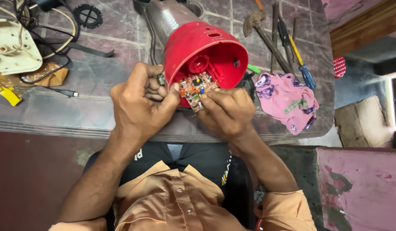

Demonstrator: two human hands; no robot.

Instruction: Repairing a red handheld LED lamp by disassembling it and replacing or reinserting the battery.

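Both hands pinch the small orange circuit board with tiny soldered parts (pixel 197 90) at the centre of the frame: the left hand (pixel 140 105) presses its thumb on the board's left edge with the other fingers curled, and the right hand (pixel 225 111) grips the lower right edge between thumb and forefinger. By size, the biggest thing is the grey stone-like worktable with scratched surface (pixel 99 115), which fills the upper half of the picture. On it lies the red plastic cone-shaped housing with a silver neck (pixel 206 47), with its open mouth toward the person; the board is held just at the lower rim of this opening. To the right is a crumpled pink cloth with a pattern (pixel 285 96), then a row of hand tools, among them a screwdriver with yellow and blue handle (pixel 300 62). In the upper left lie a white plastic cover (pixel 12 47) and black cables (pixel 57 38). I think the main risk is that the board bends or slips, because it is held only by its edges; a fingertip pressing on the small parts could break a solder joint. Any thin wires going from the board into the housing cannot be made out, so a pull could tear them.
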